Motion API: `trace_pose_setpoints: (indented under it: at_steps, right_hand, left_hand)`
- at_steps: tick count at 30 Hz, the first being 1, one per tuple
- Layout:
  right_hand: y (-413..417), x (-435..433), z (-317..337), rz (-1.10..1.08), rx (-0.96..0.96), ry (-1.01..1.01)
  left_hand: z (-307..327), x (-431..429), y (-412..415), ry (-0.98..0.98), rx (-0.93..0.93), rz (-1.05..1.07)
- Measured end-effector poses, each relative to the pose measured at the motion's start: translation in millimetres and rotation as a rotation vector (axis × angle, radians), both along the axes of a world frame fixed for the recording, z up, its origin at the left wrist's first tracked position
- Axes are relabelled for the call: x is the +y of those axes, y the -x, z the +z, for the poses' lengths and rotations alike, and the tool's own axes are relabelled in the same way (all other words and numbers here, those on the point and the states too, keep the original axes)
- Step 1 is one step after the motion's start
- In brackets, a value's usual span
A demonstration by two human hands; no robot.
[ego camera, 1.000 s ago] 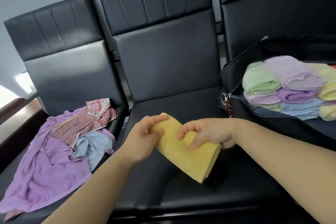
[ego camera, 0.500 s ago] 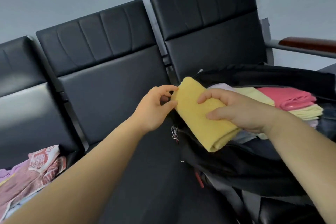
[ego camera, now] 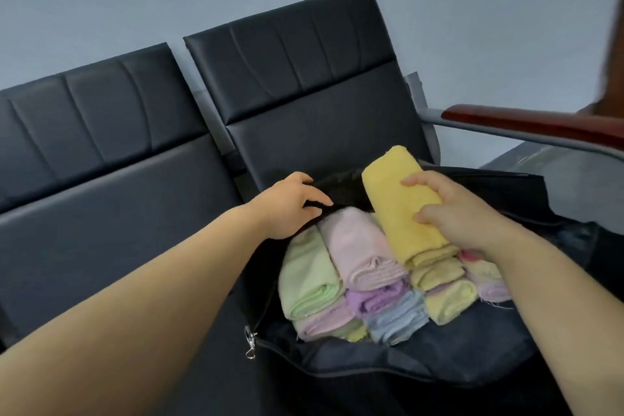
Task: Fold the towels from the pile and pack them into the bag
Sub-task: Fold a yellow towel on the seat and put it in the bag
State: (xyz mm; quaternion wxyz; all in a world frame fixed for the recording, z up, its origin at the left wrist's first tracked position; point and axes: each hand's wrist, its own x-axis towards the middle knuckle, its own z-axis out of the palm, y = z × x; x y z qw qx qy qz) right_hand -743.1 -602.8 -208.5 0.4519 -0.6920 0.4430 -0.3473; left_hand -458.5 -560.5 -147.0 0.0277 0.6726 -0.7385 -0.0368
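Note:
A folded yellow towel (ego camera: 395,199) lies tilted over the stack in the open black bag (ego camera: 371,361) on the right seat. My right hand (ego camera: 462,213) grips this towel from the right, thumb on its near side and fingers over the top. My left hand (ego camera: 290,204) rests at the bag's back left rim, with its fingers on the dark flap (ego camera: 334,184). Folded towels fill the bag: a green one (ego camera: 307,277), a pink one (ego camera: 354,246), purple (ego camera: 374,297), blue (ego camera: 395,317) and pale yellow ones (ego camera: 449,300). The loose pile is out of view.
Black padded seats (ego camera: 135,223) run in a row against a grey wall. A red-brown wooden armrest (ego camera: 526,125) on a grey metal bar crosses behind the bag at the right. A metal zip clip (ego camera: 250,344) hangs at the bag's left corner.
The view swung right from the middle seat to the bag. My right hand carried the yellow towel over the bag onto the stack. My left hand let go of the towel and went to the bag's rim.

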Motion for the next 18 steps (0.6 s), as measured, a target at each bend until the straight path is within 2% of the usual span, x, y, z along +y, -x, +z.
trace_pose_setpoints:
  at_steps: [3,5,11,18]
  right_hand:
    - [-1,-12,-5,0.026,0.098,-0.029]
    - [-2,-17,-10,0.050,0.168,-0.074]
    - [-12,-32,-18,0.097,0.216,-0.192]
    - [-26,-42,-26,-0.027,0.235,-0.220]
  left_hand:
    - [3,-33,9,-0.056,-0.087,-0.033]
    - [3,-49,13,-0.058,-0.080,-0.033]
    - [-6,-63,1,0.112,0.148,0.071]
    - [-8,-58,1,0.250,0.283,0.071]
